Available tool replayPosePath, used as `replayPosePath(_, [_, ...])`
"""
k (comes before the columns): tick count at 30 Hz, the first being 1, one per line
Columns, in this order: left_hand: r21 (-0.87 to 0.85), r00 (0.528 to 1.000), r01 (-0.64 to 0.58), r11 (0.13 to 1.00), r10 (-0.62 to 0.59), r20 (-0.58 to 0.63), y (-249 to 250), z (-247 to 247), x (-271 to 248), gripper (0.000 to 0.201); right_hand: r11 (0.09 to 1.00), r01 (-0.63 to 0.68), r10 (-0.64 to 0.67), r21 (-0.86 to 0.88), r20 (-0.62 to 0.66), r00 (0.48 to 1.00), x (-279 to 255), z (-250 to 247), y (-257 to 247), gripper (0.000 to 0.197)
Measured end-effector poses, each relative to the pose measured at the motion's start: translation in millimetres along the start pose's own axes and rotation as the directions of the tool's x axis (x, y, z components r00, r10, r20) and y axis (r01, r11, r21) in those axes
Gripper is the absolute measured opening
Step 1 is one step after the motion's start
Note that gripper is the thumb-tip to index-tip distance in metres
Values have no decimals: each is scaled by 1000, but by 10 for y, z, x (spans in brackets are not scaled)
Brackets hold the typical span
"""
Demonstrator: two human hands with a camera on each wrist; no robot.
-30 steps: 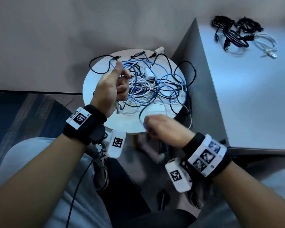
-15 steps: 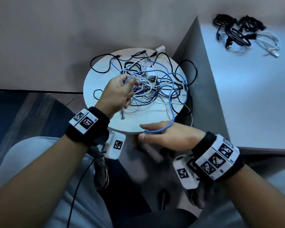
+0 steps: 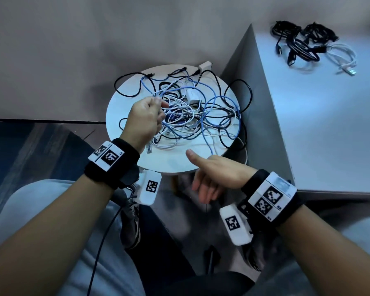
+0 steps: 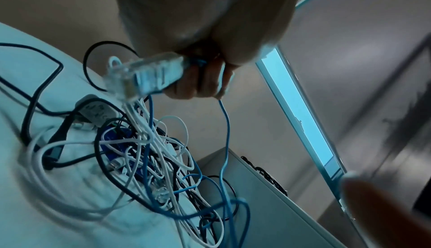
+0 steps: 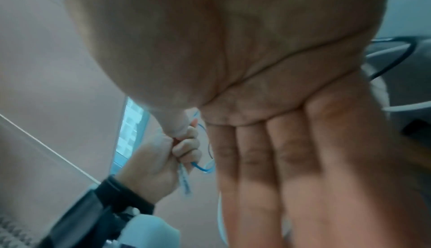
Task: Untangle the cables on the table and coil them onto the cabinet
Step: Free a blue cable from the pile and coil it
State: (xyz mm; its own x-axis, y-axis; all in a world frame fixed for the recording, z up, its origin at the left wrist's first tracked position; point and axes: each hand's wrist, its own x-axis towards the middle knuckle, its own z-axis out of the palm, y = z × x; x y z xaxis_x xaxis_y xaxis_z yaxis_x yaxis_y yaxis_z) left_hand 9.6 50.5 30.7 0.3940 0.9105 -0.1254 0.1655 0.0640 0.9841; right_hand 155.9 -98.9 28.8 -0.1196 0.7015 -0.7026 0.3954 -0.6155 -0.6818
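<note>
Your left hand [image 3: 144,119] holds the thin blue network cable [image 3: 207,133] in curled fingers [image 4: 193,84], its clear plastic plug [image 4: 149,75] hanging below your fist. Your right hand [image 3: 214,176] is spread flat, holding nothing. The cable trails into the tangled pile of white, black and blue cables [image 3: 192,112] on the round white counter [image 3: 171,163]; coiled black and white cables [image 3: 308,45] lie on the grey cabinet [image 3: 329,124].

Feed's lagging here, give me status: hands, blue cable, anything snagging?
Left hand grips blue cable near its clear plug. Right hand open, cable draped over it. Rest of cable still woven through tangle on round table.
</note>
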Motion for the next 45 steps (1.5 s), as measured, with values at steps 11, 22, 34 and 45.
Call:
replayPosePath(11, [-149, 795, 120, 982, -6, 607, 224, 55, -273, 41, 669, 546, -733, -504, -569, 373, 51, -31, 6, 42])
replayPosePath(22, [-331, 719, 375, 866, -46, 693, 218, 169, -382, 40, 626, 743, -451, 239, -666, 594, -9, -35, -127, 25])
replayPosePath(34, [-379, 745, 449, 809, -105, 658, 215, 238, -421, 37, 564, 685, -410, 461, -563, 717, -20, -77, -159, 29])
replayPosePath(45, [-400, 799, 414, 818, -117, 589, 177, 332, -429, 45, 563, 635, -182, 529, -670, 720, 66, -29, -165, 40])
